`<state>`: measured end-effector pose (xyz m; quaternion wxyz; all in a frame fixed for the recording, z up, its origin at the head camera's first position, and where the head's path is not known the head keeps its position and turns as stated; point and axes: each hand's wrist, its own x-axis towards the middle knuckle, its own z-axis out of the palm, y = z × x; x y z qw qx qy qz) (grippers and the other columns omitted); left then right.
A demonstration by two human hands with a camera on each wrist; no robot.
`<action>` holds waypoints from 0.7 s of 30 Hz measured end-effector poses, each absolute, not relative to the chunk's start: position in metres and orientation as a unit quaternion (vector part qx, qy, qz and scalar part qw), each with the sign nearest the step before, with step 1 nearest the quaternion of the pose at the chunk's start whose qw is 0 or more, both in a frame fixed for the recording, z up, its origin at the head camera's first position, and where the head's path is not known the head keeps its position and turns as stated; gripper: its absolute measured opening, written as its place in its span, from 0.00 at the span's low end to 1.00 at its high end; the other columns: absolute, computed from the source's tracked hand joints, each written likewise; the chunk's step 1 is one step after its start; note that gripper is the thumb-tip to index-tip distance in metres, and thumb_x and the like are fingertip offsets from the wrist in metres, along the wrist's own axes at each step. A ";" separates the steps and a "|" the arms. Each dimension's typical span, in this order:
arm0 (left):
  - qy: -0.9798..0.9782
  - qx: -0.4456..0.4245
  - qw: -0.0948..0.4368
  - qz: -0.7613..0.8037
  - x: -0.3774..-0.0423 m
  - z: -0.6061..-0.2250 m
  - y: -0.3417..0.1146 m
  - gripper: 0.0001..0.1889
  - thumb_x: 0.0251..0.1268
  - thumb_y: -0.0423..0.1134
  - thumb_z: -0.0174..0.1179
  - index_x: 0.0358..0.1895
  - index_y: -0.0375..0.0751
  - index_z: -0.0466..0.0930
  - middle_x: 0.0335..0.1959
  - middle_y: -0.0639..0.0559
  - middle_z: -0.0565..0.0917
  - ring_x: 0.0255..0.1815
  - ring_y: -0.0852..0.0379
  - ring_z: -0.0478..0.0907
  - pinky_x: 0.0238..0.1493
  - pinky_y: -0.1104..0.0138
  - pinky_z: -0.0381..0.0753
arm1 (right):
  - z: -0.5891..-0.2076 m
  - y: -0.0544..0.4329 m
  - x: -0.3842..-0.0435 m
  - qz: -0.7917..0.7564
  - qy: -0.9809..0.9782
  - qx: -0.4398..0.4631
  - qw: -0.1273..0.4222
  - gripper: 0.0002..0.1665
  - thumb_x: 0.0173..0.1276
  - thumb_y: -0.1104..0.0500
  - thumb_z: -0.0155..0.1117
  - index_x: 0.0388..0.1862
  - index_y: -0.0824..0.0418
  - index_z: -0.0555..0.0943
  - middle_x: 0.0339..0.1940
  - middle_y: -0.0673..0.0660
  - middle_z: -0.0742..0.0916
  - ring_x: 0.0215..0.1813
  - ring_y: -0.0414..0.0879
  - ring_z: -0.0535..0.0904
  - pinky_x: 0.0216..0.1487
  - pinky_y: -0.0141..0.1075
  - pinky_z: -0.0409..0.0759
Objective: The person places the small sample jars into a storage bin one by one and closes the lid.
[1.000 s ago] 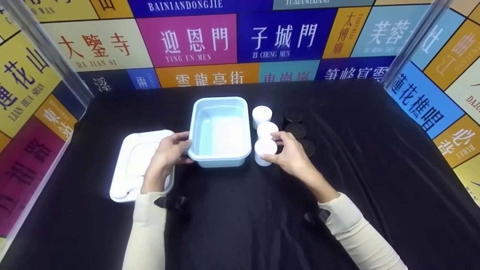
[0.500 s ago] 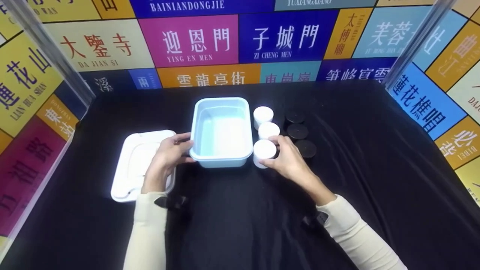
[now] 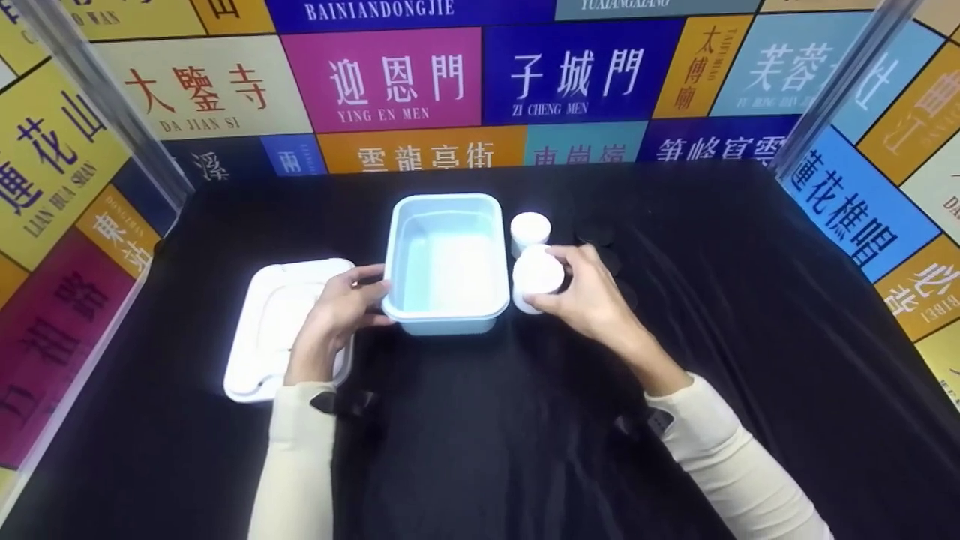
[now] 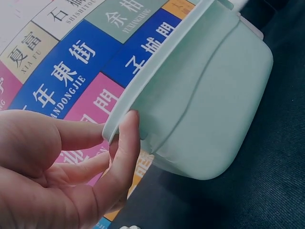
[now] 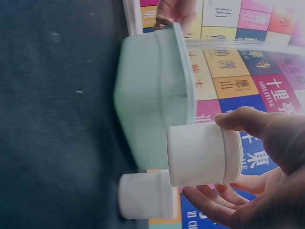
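Observation:
In the head view my right hand grips a white lidded jar between thumb and fingers. The right wrist view shows this jar raised off the table, with a second white jar standing beyond it. Another white jar stands behind, beside the tub's right side. My left hand pinches the left rim of a pale blue-green plastic tub, which stands on the table with nothing visible inside. In the left wrist view, the thumb and fingers hold the tub's rim.
A white tub lid lies flat on the left, partly behind my left hand. Several black round pieces lie right of the jars, some covered by my right hand. Black cloth covers the table, and a panelled printed wall rises behind.
My right hand has lifted the nearest white jar and shifted it up and slightly away, so it covers the jar behind it. The left hand stays on the tub.

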<state>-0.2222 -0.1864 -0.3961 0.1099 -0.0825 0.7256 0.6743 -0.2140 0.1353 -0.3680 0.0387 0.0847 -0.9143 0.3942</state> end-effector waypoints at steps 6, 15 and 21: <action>0.729 -0.081 0.112 0.670 -0.224 -0.396 -0.184 0.26 0.75 0.33 0.51 0.73 0.29 0.61 0.48 0.37 0.78 0.33 0.59 0.84 0.34 0.69 0.90 | -0.343 0.128 -0.220 0.375 -0.922 0.096 0.027 0.43 0.51 0.52 0.80 0.66 0.65 0.76 0.58 0.66 0.77 0.57 0.58 0.73 0.62 0.49 0.74; 0.730 -0.080 0.117 0.669 -0.224 -0.396 -0.184 0.27 0.76 0.34 0.52 0.73 0.30 0.61 0.48 0.38 0.79 0.34 0.59 0.84 0.34 0.69 0.90 | -0.318 0.109 -0.237 0.368 -0.924 0.105 -0.018 0.41 0.54 0.53 0.79 0.65 0.61 0.74 0.61 0.63 0.75 0.63 0.56 0.74 0.65 0.47 0.77; 0.730 -0.086 0.118 0.668 -0.224 -0.397 -0.185 0.28 0.76 0.33 0.52 0.76 0.36 0.59 0.54 0.34 0.78 0.35 0.58 0.84 0.35 0.68 0.90 | -0.307 0.089 -0.251 0.339 -0.932 0.124 -0.036 0.43 0.54 0.51 0.79 0.67 0.61 0.73 0.62 0.61 0.77 0.63 0.54 0.75 0.67 0.45 0.77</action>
